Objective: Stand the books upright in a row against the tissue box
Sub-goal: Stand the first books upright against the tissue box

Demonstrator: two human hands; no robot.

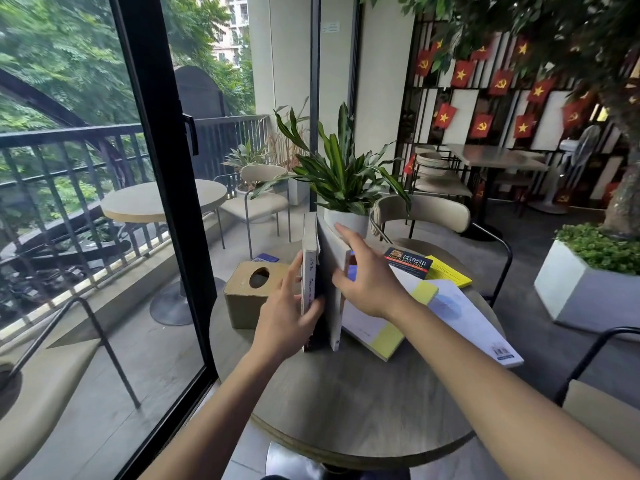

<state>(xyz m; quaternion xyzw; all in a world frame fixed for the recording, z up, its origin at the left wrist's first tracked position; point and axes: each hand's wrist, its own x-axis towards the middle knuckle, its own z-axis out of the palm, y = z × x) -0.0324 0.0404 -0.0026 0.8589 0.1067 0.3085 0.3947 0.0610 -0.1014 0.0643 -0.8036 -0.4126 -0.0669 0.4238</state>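
Observation:
A tan tissue box [246, 296] stands at the left of the round table [346, 403]. Just right of it two books stand upright: a white-spined book [309, 258] and a larger pale book [334, 289]. My left hand [287, 317] grips the white-spined book from the left, thumb across its spine. My right hand [367, 275] presses flat against the right cover of the pale book, fingers spread. Lying flat to the right are a white-and-yellow book [388, 327], a white book with a barcode [478, 323], a dark blue book [408, 263] and a yellow book [448, 271].
A potted plant [343, 188] stands at the table's far edge behind the upright books. A beige chair [426, 216] sits across the table; another chair frame [595, 358] is at the right. A glass door frame [166, 202] runs along the left.

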